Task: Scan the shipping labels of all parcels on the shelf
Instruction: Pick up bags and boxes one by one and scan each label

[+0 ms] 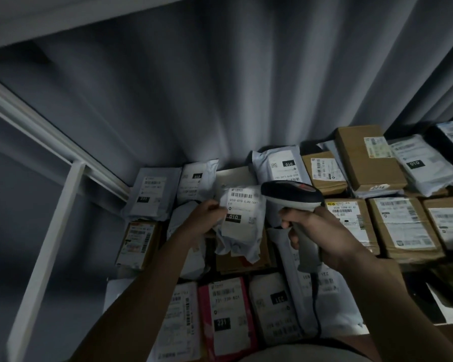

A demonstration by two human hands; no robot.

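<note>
A grey pleated curtain (207,100) hangs behind the shelf's back edge, filling most of the view. White metal frame bars (45,226) slant along the left side. Lighting is dim and bluish.

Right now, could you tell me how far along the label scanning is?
Nothing shows which labels are already scanned. In hand: the left hand holds up a white mailer while the right hand aims the scanner at it. Many parcels, like the pink mailer, lie untouched.
</note>
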